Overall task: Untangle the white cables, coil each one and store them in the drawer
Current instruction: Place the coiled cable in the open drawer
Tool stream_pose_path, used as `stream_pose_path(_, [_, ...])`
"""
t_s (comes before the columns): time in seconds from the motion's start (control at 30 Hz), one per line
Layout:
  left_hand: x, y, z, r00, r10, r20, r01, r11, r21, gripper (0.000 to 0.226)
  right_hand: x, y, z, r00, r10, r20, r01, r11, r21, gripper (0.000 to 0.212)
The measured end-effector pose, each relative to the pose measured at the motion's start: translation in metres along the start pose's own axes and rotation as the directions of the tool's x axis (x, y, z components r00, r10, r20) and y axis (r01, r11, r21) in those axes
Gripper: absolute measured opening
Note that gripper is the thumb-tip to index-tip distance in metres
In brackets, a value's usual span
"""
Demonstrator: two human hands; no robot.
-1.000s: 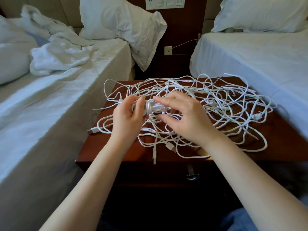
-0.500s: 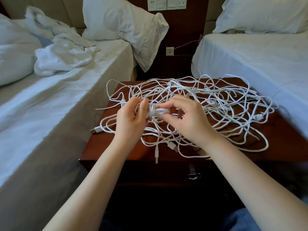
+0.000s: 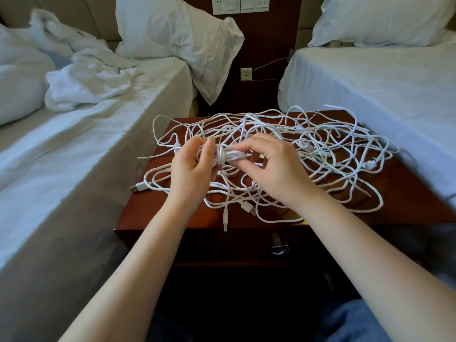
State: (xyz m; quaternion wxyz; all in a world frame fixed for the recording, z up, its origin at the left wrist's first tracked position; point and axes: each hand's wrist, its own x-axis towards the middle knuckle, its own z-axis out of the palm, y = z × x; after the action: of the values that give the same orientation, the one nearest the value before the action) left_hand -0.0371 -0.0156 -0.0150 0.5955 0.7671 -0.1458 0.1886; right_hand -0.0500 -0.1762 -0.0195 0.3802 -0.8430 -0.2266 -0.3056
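Observation:
A big tangle of white cables (image 3: 328,154) covers the top of a dark red wooden nightstand (image 3: 407,191). Between my hands a small wound bundle of cable (image 3: 228,156) is lifted just above the tangle. My left hand (image 3: 192,169) grips its left end with curled fingers and thumb. My right hand (image 3: 269,166) pinches its right end between thumb and fingertips. Loose USB plugs (image 3: 139,187) lie at the front left and front middle of the top. The closed drawer with its metal ring pull (image 3: 278,248) sits below the top's front edge.
A bed with white sheet and rumpled towel (image 3: 81,87) stands close on the left, a second bed (image 3: 370,80) on the right. Pillows (image 3: 177,38) lean at the headboards. Wall sockets (image 3: 238,4) are on the dark panel behind. My knees in blue jeans (image 3: 352,322) are below.
Both hands have curled tighter round the small bundle and raised it slightly off the tangle. The right fingers went from stretched out to pinching. The camera has shifted a little.

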Motion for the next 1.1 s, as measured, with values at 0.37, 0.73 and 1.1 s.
stream_pose_path(0.37, [-0.032, 0.01, -0.002, 0.996, -0.064, 0.063, 0.068, 0.996, -0.059, 0.024, -0.027, -0.018, -0.031, 0.977, 0.123, 0.175, -0.109, 0.99, -0.088, 0.043])
stream_pose_path(0.73, [-0.071, 0.028, -0.003, 0.99, -0.115, 0.08, 0.123, 0.987, -0.103, 0.029, -0.083, -0.045, -0.029, 0.932, 0.362, -0.001, -0.362, 0.931, 0.039, 0.023])
stream_pose_path(1.1, [-0.1, 0.031, -0.003, 0.98, -0.139, 0.139, 0.155, 0.982, -0.109, 0.026, -0.143, -0.046, -0.04, 0.671, 0.741, -0.001, -0.687, 0.621, -0.378, 0.019])
